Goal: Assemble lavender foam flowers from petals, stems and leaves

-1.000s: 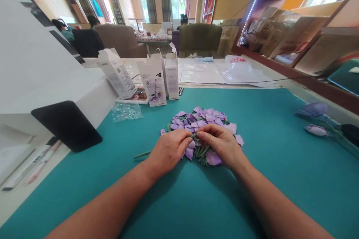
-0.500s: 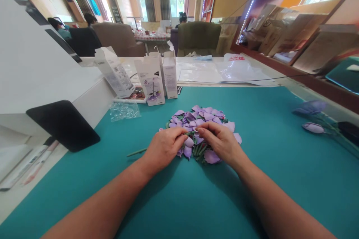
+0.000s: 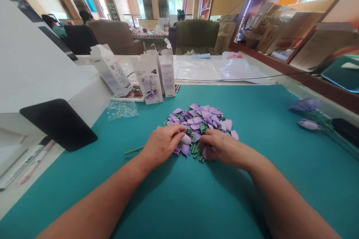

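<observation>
The right hand (image 3: 221, 146) had just left the tip of the green stem (image 3: 133, 150), where a moment earlier it had met the left hand (image 3: 161, 143), and had dropped into the near right part of the heap of purple and green pieces (image 3: 193, 121). The left hand had stayed put, its grip pinched around the stem, whose tail stuck out past the wrist toward the worktop's left edge. The right hand's fingers were curled among the pieces, and whether its grip had taken one could not be told. This looked like a pause in the fitting at the stem tip while a piece was sought.

The heap lay around the middle of the worktop (image 3: 179, 201), its pieces too overlapped to count. There was one stem in hand. Three white cartons (image 3: 148, 82) stood toward the far left corner, with one crumpled clear bag (image 3: 122, 110) before them. One black panel (image 3: 60, 125) leaned by the left edge. Near the right edge lay one open purple bloom (image 3: 305, 104) and one bud (image 3: 307, 124).
</observation>
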A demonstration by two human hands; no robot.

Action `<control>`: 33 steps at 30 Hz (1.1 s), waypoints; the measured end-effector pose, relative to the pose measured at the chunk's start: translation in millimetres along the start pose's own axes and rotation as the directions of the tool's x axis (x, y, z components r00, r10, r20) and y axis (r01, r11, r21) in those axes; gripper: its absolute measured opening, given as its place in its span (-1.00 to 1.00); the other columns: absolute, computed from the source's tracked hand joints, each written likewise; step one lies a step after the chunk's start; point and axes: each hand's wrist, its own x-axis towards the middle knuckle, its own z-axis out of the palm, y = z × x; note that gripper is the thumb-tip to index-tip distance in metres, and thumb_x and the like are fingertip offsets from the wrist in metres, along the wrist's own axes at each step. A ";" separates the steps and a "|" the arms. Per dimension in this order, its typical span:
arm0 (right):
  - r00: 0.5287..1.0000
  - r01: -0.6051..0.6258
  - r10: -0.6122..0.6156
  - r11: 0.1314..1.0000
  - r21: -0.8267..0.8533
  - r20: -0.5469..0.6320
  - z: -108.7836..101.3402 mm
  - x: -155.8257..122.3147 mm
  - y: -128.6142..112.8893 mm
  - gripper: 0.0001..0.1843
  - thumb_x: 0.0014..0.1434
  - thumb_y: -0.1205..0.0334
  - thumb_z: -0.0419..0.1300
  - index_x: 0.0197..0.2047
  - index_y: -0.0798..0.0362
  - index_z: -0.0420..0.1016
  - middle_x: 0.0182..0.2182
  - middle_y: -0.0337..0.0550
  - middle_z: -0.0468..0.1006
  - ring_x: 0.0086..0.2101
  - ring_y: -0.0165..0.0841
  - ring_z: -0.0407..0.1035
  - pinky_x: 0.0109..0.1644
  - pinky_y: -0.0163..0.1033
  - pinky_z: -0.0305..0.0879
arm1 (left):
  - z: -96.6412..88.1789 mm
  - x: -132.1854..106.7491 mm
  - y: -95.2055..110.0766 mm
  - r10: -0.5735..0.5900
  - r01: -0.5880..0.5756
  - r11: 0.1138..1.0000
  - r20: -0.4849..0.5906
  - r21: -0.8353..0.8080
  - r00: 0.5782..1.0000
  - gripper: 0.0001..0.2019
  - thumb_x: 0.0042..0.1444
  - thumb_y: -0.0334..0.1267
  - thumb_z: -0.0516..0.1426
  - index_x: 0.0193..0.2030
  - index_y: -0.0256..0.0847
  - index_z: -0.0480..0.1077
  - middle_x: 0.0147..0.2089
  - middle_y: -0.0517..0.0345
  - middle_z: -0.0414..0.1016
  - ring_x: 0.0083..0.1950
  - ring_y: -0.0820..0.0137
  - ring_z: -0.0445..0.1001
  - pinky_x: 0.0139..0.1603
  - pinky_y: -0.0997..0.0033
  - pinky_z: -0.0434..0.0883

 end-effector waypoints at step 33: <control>0.985 0.025 -0.076 0.952 -0.306 -0.157 27.6 29.1 -12.7 -0.76 0.20 0.33 0.15 -0.09 -0.02 0.56 -0.31 -0.06 0.47 -0.29 -0.25 0.32 -0.25 -0.20 0.17 | 0.8 0.4 -0.8 0.034 -0.034 0.999 -0.003 -0.006 0.999 -0.75 0.21 -0.29 0.04 -0.05 -0.15 0.48 -0.09 0.16 0.60 -0.09 0.29 0.54 -0.11 0.35 0.41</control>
